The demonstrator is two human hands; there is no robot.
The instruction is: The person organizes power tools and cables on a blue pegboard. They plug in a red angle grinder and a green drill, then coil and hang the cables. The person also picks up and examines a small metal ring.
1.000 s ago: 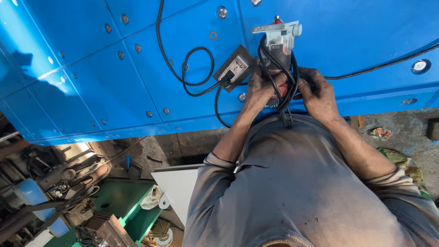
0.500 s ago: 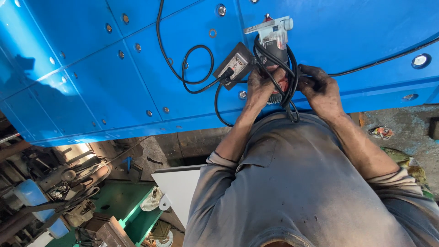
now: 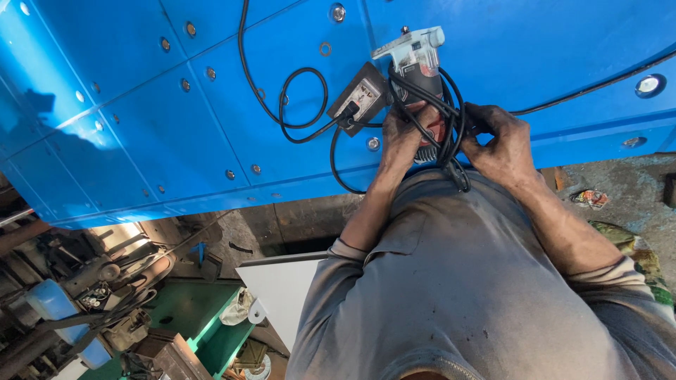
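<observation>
My left hand (image 3: 398, 138) grips the red and black body of a small trim router (image 3: 417, 62) with a clear base, held upright against a blue panel (image 3: 176, 127). Its black cable (image 3: 451, 119) is looped around the tool in several turns. My right hand (image 3: 504, 146) is closed on those loops just right of the tool. A black socket box (image 3: 362, 98) lies on the panel to the left of the router, with a plug in it and more cable curling away.
The blue panel has rows of round bolt heads and seams. Another black cable (image 3: 598, 84) runs across it to the right. Below left stand a green machine bed (image 3: 190, 317), a white board (image 3: 282, 288) and cluttered tools. Dirty concrete floor lies at right.
My right hand has shifted slightly right and down with the cable loops. The router has barely moved, and my left hand keeps its hold.
</observation>
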